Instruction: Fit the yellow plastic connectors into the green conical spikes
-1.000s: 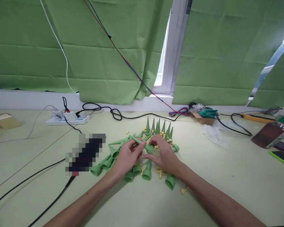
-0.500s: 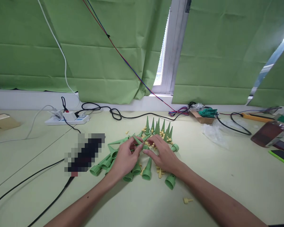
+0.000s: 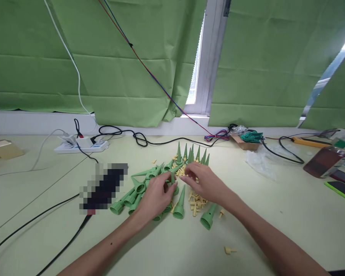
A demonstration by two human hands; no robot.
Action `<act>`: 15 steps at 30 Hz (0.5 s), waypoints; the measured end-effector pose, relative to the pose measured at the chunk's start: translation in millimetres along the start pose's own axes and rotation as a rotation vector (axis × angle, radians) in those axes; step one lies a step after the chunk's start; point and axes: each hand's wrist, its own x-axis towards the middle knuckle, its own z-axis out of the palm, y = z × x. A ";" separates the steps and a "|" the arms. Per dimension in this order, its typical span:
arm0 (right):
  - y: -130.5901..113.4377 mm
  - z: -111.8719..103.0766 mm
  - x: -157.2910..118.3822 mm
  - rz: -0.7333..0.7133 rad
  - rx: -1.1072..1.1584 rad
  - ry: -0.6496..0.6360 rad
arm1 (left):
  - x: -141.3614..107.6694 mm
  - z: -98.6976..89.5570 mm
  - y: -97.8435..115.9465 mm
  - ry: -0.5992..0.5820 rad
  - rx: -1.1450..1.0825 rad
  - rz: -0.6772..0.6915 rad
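Note:
My left hand (image 3: 158,195) is closed on a green plastic cone (image 3: 173,178), which its fingers and thumb partly cover. Beneath and left of this hand lies a heap of similar hollow green cones (image 3: 135,197), tips pointing various ways. My right hand (image 3: 207,182) hovers over small yellow plastic pieces (image 3: 197,201), thumb and curled fingers apart, with nothing visible between them. Just past it stand several upright green cones (image 3: 179,155). Between my forearms rest a loose cone (image 3: 179,207) and another cone (image 3: 207,218).
Single yellow pieces lie near my right forearm, one yellow piece (image 3: 229,250) closest to me. A pixelated dark object (image 3: 105,188) with a cable is at left. Behind are a power strip (image 3: 83,145) and black cable. A bottle (image 3: 326,163) and phone (image 3: 342,191) are at right.
The cone in my left hand has turned from slanting leftward to nearly upright. My right hand has drawn slightly away from it, uncovering more yellow pieces.

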 end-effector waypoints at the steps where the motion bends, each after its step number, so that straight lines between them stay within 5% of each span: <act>1: -3.4 -13.7 -1.8 0.033 -0.045 -0.122 | -0.4 0.2 0.1 -0.004 0.001 0.000; 4: -16.2 -50.8 -13.4 0.102 -0.142 -0.504 | -1.0 -0.2 0.3 -0.003 0.004 -0.009; 7: -30.7 -66.4 -30.5 0.133 -0.272 -0.704 | -0.9 -0.7 0.1 0.003 0.021 -0.025; 12: -46.7 -49.8 -59.3 0.112 -0.443 -0.923 | -0.5 0.1 -0.3 0.001 0.027 -0.014; 15: -48.6 -37.1 -71.9 0.028 -0.516 -0.897 | -0.5 0.4 -0.1 0.000 0.032 -0.019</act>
